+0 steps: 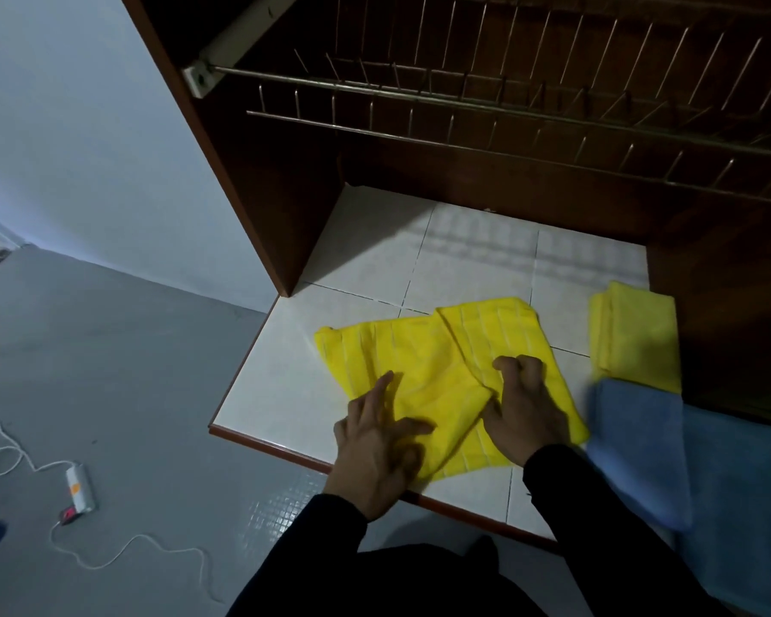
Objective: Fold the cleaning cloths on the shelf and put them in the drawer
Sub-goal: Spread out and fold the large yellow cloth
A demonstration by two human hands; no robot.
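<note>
Folding the yellow cloth (423, 371) on the tiled shelf (286, 394).

Our left hand (377, 443) lies flat with fingers spread, pinning the cloth near the shelf's front edge. Our right hand (526, 411) curls its fingers over the folded flap. We advise aligning edges before pressing the crease. A folded yellow cloth (637, 336) and a blue cloth (637, 443) lie to the right.
</note>
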